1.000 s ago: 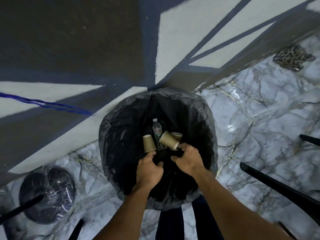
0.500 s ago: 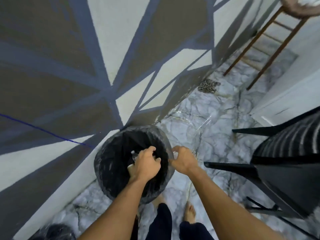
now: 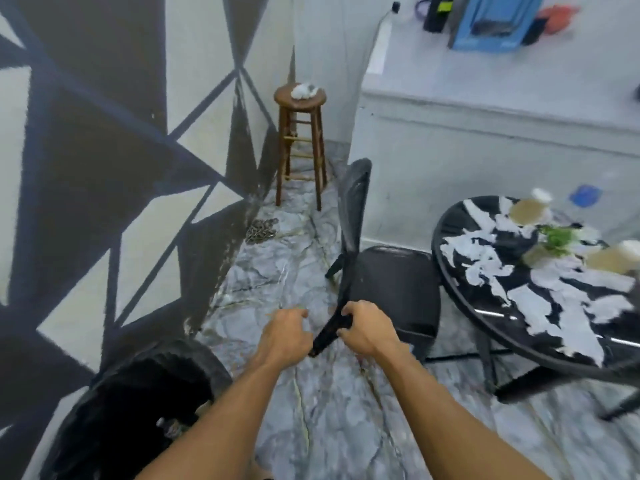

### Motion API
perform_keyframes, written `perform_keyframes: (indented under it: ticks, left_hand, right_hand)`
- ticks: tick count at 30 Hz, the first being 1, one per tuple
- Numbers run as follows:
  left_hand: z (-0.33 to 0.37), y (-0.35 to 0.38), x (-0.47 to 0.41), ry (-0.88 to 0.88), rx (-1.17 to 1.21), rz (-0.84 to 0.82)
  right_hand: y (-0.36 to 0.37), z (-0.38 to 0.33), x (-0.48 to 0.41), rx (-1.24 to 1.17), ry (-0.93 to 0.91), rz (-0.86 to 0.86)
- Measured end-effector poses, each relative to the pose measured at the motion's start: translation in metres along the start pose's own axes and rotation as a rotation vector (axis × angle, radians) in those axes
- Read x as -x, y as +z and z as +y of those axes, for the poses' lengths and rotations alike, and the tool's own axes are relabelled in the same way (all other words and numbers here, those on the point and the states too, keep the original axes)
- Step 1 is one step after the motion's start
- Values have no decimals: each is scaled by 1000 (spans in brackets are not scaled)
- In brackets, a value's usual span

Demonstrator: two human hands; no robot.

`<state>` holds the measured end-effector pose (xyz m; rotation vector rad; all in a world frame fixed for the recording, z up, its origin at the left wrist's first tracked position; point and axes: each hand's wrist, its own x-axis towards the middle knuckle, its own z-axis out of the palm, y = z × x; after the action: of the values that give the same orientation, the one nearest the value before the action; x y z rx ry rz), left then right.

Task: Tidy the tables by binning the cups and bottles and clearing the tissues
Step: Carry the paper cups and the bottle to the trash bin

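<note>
1. Grip, left: the left hand (image 3: 285,336) is held out at mid-frame with its fingers loosely curled. Nothing can be made out in it.
2. Grip, right: the right hand (image 3: 367,329) is curled, with a leg of the black metal chair (image 3: 391,289) running just beside its fingers. Whether the fingers touch that leg or only overlap it cannot be told.
3. Receptacle: the round bin with the black plastic liner (image 3: 114,420) stands at lower left, near the left forearm.
4. Work location: the round black counter (image 3: 512,242) is to the right, beyond the chair and well apart from both hands.
5. Torn white tissue pieces (image 3: 485,268) lie flat and scattered across the counter. Expect them to be very light, limp and easily torn. Sweep them together with flat fingers, then pinch the bunch.
6. Two brown paper cups (image 3: 528,211) (image 3: 609,259) stand among the tissues. Expect thin walls that crush, so take each around the mid-wall with a light wrap. Their contents cannot be seen, so keep them upright.
7. A clear plastic bottle with a blue cap (image 3: 585,199), blurred, is at the far edge. Expect it to be smooth and possibly slippery, so hold it at the body.
8. A small green potted plant (image 3: 557,237) stands between the cups. Work around it.
9. A crumpled white wad (image 3: 304,91) rests on the brown wooden stool (image 3: 300,102) in the corner.
</note>
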<state>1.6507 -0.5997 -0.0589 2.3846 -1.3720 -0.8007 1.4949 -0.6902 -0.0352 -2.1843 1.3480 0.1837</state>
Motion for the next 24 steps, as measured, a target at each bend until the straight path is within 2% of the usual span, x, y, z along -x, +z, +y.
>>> perform_keyframes:
  ticks: [7, 11, 18, 24]
  left_hand:
    - [168, 54, 4, 355, -166, -76]
    - [242, 80, 3, 501, -241, -102]
    - [339, 124, -19, 653, -247, -186]
    - [411, 162, -68, 731, -203, -270]
  right_hand:
    - [-79, 163, 80, -62, 180, 192]
    - [-107, 227, 112, -154, 276, 266]
    - [-135, 302, 126, -249, 434, 337]
    - [-174, 358, 96, -275, 523, 358]
